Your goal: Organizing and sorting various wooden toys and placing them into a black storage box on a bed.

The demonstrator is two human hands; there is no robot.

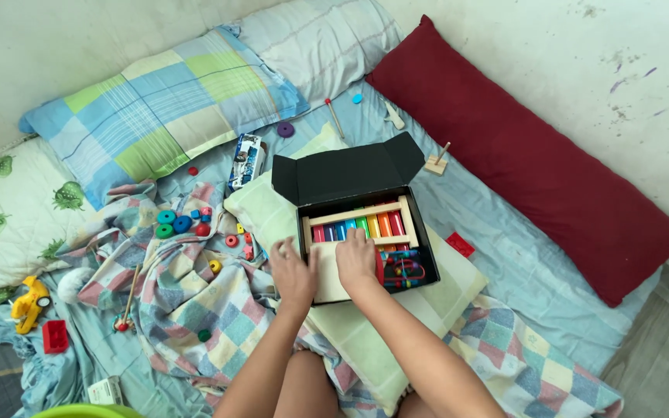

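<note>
1. We see a black box point(420, 232) at the middle of the frame, lying open on a pale green cushion point(396, 325), with its lid point(346, 172) folded back toward the top of the frame.
2. Our left hand point(294, 272) rests at the box's lower left corner, and our right hand point(356, 262) lies just beside it, over the box's near left part.
3. Under both hands is a flat wooden board point(327, 288), tucked into the lower left of the box; both hands touch it.
4. Inside the box, just above the hands, sits a wooden xylophone point(359, 224) with bars in rainbow colours running from red through blue and green to orange and red.
5. At the box's lower right, beside the right hand, lies a bead toy point(404, 271) with coloured wires.
6. The left hand lies flat with fingers spread, pressing on the board's left edge rather than closed round it. The right hand also lies palm down, fingers together and pointing toward the xylophone. We cannot tell whether either hand grips the board's edge.
7. Both forearms come up from the bottom of the frame and meet at the box.
8. To the left of the box, coloured rings point(173, 224) lie scattered on a checked blanket point(195, 310).
9. A long red pillow point(536, 155) runs along the right side of the bed point(528, 271).
</note>
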